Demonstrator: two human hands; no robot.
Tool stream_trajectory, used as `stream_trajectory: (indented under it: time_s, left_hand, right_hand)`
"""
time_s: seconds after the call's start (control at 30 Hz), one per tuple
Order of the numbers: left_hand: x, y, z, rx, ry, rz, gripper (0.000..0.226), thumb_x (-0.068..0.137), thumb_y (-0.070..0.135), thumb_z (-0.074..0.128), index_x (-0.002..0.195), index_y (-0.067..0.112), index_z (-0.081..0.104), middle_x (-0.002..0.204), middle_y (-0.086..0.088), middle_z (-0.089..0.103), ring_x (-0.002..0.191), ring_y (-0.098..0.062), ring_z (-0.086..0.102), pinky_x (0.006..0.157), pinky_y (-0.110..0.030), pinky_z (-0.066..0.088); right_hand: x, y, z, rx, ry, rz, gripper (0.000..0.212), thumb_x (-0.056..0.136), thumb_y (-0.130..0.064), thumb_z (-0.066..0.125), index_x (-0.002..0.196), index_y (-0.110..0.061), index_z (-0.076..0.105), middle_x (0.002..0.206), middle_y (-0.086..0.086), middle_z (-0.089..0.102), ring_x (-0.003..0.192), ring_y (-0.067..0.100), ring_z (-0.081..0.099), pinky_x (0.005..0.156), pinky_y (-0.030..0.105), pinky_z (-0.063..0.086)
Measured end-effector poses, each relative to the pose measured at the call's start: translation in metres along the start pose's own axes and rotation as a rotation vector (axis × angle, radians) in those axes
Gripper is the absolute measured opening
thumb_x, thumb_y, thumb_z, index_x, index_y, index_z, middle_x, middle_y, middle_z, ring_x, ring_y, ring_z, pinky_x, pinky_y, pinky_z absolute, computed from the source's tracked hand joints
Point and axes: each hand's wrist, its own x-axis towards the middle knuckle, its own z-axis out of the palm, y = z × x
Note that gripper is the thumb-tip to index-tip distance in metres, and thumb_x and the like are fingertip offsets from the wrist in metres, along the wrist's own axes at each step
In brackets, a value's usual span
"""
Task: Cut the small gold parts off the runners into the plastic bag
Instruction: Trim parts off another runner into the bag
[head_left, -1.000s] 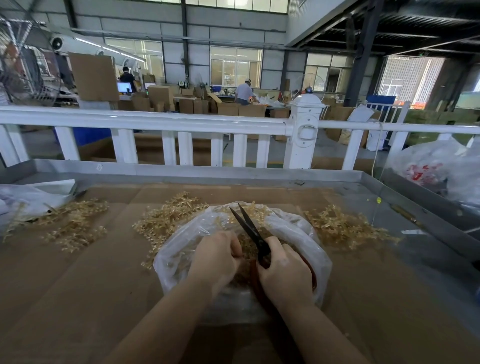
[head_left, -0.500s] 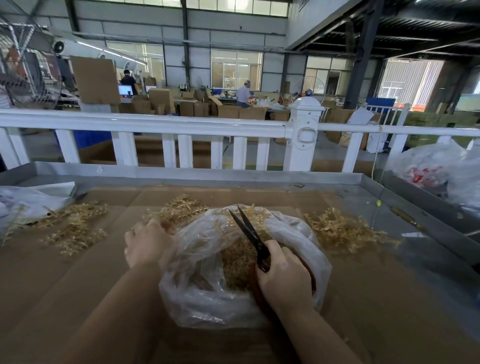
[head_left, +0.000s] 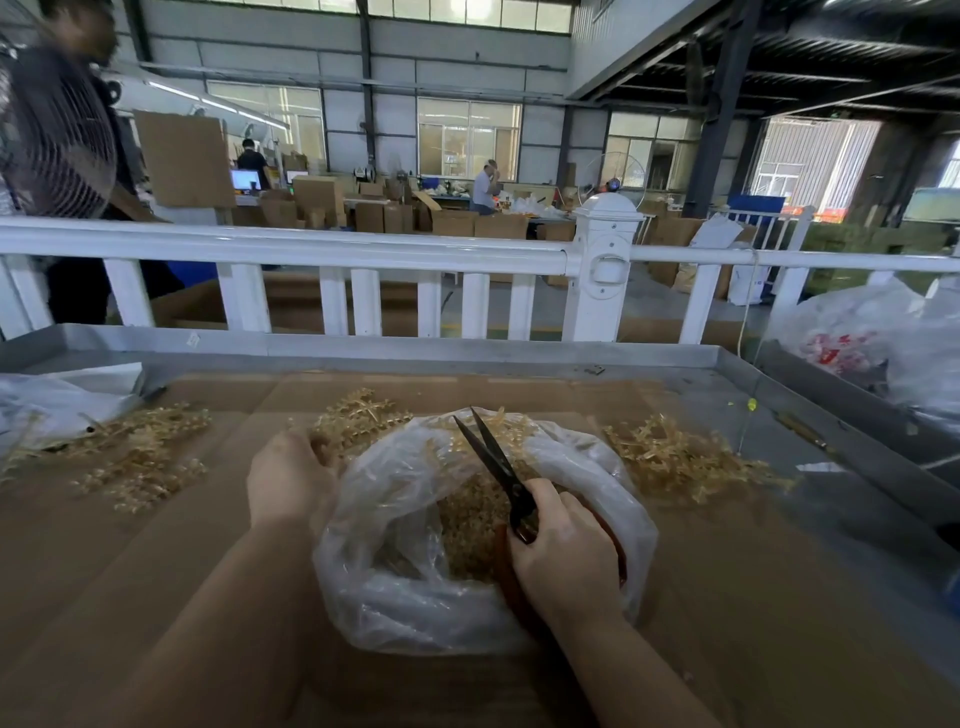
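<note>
While the right hand (head_left: 566, 551) grips the scissors (head_left: 496, 462), blades parted over the plastic bag (head_left: 415, 587), the left hand (head_left: 288, 480) at ten o'clock closes on a gold runner (head_left: 358, 421); judged step: fetching stock, next bring it between the blades

1. The plastic bag (head_left: 415, 587) sits at the near centre of the cardboard-covered table (head_left: 156, 597), with cut parts (head_left: 467, 525) inside it.
2. Right hand (head_left: 566, 551) with the scissors (head_left: 498, 467) – over the bag's right side, blades pointing far.
3. Left hand (head_left: 288, 480) – at the bag's left edge, touching the runner pile (head_left: 358, 421) just beyond the bag.
4. Further runner piles lie at far left (head_left: 135, 457) and right (head_left: 685, 457) of the bag.
5. A railing (head_left: 311, 249) stands beyond the table's far edge.
</note>
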Motion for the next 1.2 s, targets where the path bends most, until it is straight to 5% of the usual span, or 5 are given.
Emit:
stream_trajectory:
  time_s: [0.3, 0.63, 0.87, 1.1, 1.2]
  left_hand:
    - [-0.006, 0.041, -0.017, -0.220, 0.359, 0.264, 0.007, 0.099, 0.016, 0.050, 0.098, 0.009, 0.049, 0.086, -0.014, 0.065, 0.076, -0.032, 0.058, 0.071, -0.041, 0.043]
    - [0.007, 0.054, -0.037, -0.835, 0.269, -0.046, 0.044, 0.084, 0.016, 0.073, 0.108, 0.018, 0.037, 0.094, 0.005, 0.063, 0.086, -0.005, 0.064, 0.079, -0.025, 0.051]
    - [0.005, 0.067, -0.041, -0.750, 0.489, 0.244, 0.043, 0.085, 0.000, 0.068, 0.095, 0.025, 0.034, 0.078, 0.028, 0.064, 0.077, 0.013, 0.063, 0.074, -0.006, 0.048]
    - [0.004, 0.068, -0.030, -0.705, 0.109, 0.169, 0.040, 0.084, -0.003, 0.067, 0.089, 0.024, 0.037, 0.081, 0.005, 0.069, 0.083, -0.007, 0.068, 0.088, -0.041, 0.055]
    - [-0.001, 0.064, -0.027, -0.732, 0.280, 0.173, 0.038, 0.088, -0.001, 0.063, 0.093, 0.026, 0.037, 0.085, 0.010, 0.065, 0.087, -0.011, 0.067, 0.088, -0.043, 0.055]
  right_hand:
    - [-0.001, -0.002, -0.002, -0.002, 0.058, -0.003, 0.037, 0.075, -0.020, 0.077, 0.109, -0.011, 0.066, 0.087, 0.004, 0.067, 0.083, 0.023, 0.064, 0.069, 0.033, 0.053]
    - [-0.001, -0.002, -0.002, -0.001, 0.098, -0.018, 0.039, 0.067, -0.016, 0.084, 0.102, -0.008, 0.068, 0.079, 0.005, 0.067, 0.073, 0.025, 0.065, 0.060, 0.034, 0.054]
    - [-0.001, 0.000, 0.000, 0.001, 0.116, -0.019, 0.038, 0.064, -0.013, 0.083, 0.099, -0.009, 0.069, 0.075, 0.004, 0.066, 0.069, 0.024, 0.065, 0.057, 0.030, 0.052]
    - [-0.001, 0.001, 0.001, 0.003, 0.112, -0.021, 0.037, 0.068, -0.020, 0.082, 0.101, -0.012, 0.067, 0.079, 0.002, 0.067, 0.073, 0.023, 0.064, 0.060, 0.032, 0.053]
    - [-0.001, 0.001, 0.002, 0.001, 0.119, -0.028, 0.039, 0.065, -0.018, 0.084, 0.100, -0.011, 0.068, 0.078, 0.003, 0.067, 0.071, 0.024, 0.065, 0.058, 0.032, 0.054]
